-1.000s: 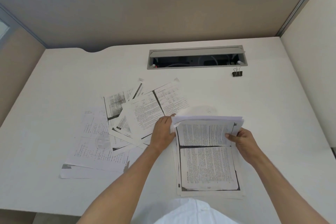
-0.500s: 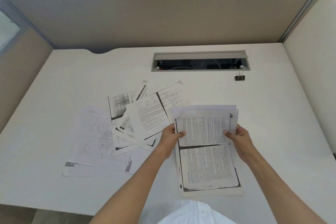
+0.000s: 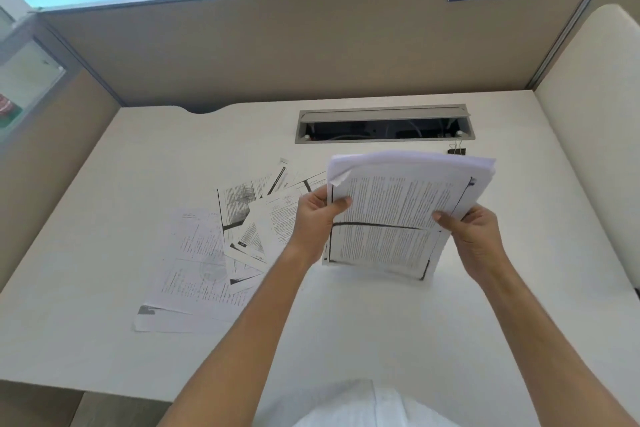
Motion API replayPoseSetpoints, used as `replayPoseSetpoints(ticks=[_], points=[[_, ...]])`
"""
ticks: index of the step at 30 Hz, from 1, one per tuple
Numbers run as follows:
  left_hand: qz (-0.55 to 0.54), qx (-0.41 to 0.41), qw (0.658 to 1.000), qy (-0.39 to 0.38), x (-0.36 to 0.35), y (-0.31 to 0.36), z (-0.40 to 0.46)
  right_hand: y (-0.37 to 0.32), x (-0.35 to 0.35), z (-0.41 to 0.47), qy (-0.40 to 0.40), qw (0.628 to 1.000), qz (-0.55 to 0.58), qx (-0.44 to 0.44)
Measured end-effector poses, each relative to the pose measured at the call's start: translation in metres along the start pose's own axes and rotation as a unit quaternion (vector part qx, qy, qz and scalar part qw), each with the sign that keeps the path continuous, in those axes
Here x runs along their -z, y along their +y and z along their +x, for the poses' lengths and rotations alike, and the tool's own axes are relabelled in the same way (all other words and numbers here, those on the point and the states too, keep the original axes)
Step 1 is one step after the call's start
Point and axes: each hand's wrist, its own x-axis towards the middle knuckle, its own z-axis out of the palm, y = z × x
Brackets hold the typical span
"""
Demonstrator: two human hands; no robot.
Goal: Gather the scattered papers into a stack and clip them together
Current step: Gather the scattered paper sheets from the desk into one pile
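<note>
Now you lift the stack (image 3: 398,215) off the desk (image 3: 381,322); your left hand (image 3: 317,218) and right hand (image 3: 476,236) grip its sides, right of the loose papers (image 3: 207,253).

White papers (image 3: 398,211) black-printed, black binder clip (image 3: 457,151), white desk (image 3: 346,322).

head view — worn high, looks forward and down | close over white desk (image 3: 104,218) | faces partition (image 3: 277,52)
</note>
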Motion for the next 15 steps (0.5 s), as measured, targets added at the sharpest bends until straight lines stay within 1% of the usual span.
replayPoseSetpoints(ticks=[3,6,9,15], points=[[-0.004,-0.042,0.999,0.014,-0.004,0.014,-0.004,-0.013,-0.013,-0.005,-0.001,0.999,-0.007,0.047],[0.005,-0.057,0.998,0.028,-0.008,0.011,-0.008,-0.014,-0.023,-0.011,-0.002,0.998,-0.034,0.060],[0.017,-0.042,0.998,0.044,-0.006,0.001,-0.010,-0.010,-0.025,-0.015,-0.005,0.997,-0.063,0.054],[0.039,0.012,0.997,0.066,-0.001,-0.022,-0.011,0.002,-0.023,-0.016,-0.031,0.994,-0.101,0.030]])
